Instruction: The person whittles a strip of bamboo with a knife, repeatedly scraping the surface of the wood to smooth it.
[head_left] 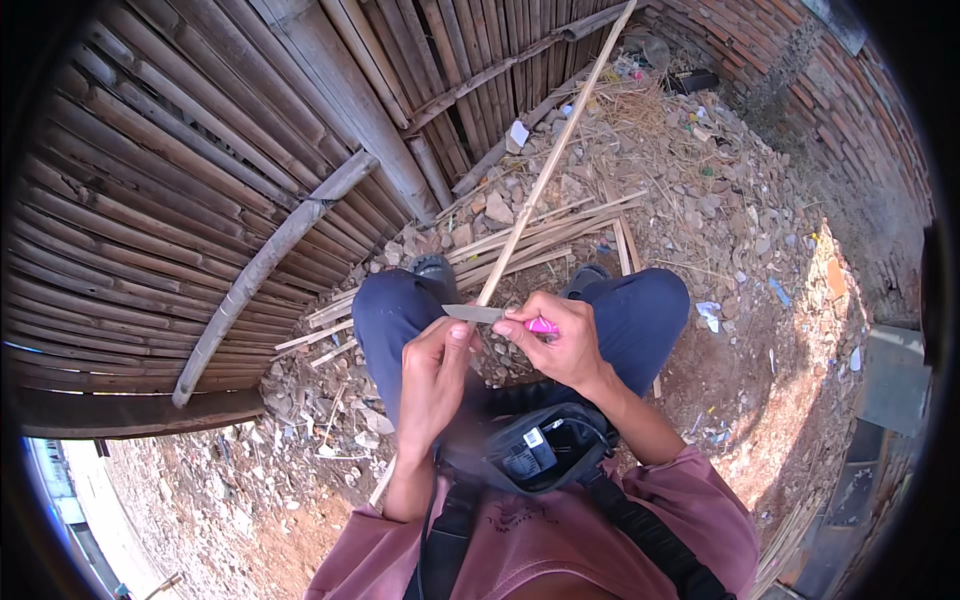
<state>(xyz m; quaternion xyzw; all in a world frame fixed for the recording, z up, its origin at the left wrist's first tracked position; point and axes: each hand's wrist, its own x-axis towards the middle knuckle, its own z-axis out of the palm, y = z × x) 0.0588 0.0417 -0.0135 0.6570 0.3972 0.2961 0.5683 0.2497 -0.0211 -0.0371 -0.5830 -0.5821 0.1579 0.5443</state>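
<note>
My right hand (562, 342) is closed around the pink handle of a knife (474, 313), whose flat blade points left. The blade lies across the near end of a long, thin bamboo strip (545, 180), which slants away toward the far upper right. My left hand (436, 362) grips that near end, its thumb up just below the blade. How its other fingers wrap the strip is partly hidden. Both hands are between my knees, above a black open pouch (540, 450) worn at my front.
Several split bamboo strips (520, 250) lie on the rubble ground beyond my feet. A bamboo slat wall (180, 210) rises on the left, with a curved pole (270, 270) across it. A brick wall (860, 130) stands at the right. Stones and litter scraps surround me.
</note>
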